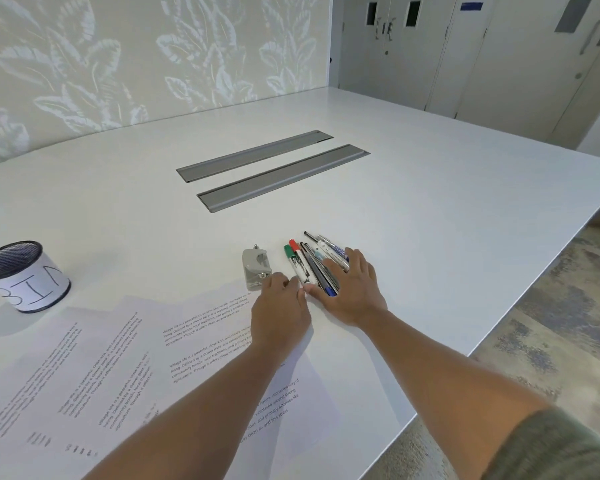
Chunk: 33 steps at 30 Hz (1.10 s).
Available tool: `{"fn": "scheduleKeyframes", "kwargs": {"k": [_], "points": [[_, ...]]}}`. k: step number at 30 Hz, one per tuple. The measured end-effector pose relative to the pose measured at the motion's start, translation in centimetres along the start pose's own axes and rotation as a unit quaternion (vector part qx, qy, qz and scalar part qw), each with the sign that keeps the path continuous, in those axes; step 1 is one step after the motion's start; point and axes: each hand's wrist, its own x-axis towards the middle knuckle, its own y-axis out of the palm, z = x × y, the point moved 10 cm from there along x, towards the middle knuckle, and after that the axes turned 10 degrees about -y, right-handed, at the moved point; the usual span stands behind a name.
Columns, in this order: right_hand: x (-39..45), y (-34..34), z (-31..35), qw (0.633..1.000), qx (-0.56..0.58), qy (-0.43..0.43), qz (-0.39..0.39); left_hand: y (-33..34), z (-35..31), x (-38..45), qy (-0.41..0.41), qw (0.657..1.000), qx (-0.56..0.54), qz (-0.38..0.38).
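Several pens and markers (309,263) lie bunched side by side on the white table (430,209), among them a green-capped and a red-capped marker. My right hand (352,289) lies flat over the right side of the bunch, fingers straight. My left hand (281,306) reaches in from the left, its fingertips touching the near end of the markers. A grey hole punch (256,268) sits just left of the pens, beside my left hand's fingers.
Several printed paper sheets (118,368) are spread across the near left of the table. A black mesh cup (25,275) labelled BIN stands at the far left. Two grey cable hatches (274,171) lie mid-table. The table edge runs along the right.
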Motion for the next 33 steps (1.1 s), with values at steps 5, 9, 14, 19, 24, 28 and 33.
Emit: {"fn": "scheduleKeyframes", "kwargs": {"k": [5, 9, 14, 19, 24, 28, 33], "points": [[1.4, 0.8, -0.4, 1.000, -0.002, -0.006, -0.004, 1.1, -1.9, 0.9, 0.022, 1.000, -0.002, 0.008], [2.6, 1.4, -0.8, 1.000, 0.004, -0.007, -0.004, 2.6, -3.4, 1.5, 0.036, 0.999, -0.001, 0.037], [4.3, 1.5, -0.8, 1.000, 0.001, -0.020, -0.009, 4.3, -3.8, 3.3, -0.004, 0.993, -0.024, 0.112], [6.0, 2.3, -1.4, 1.000, 0.012, -0.015, 0.006, 5.4, -3.8, 5.4, -0.012, 0.990, -0.024, 0.140], [7.6, 2.7, -1.6, 1.000, 0.021, -0.013, 0.007, 6.2, -3.6, 7.4, -0.026, 0.987, -0.040, 0.155], [8.9, 2.9, -1.8, 1.000, 0.027, -0.012, 0.010, 6.7, -3.4, 9.2, -0.035, 0.986, -0.044, 0.156], [10.6, 3.1, -1.8, 0.999, 0.042, -0.013, 0.005, 7.1, -3.1, 11.1, -0.058, 0.985, -0.091, 0.137]]}}
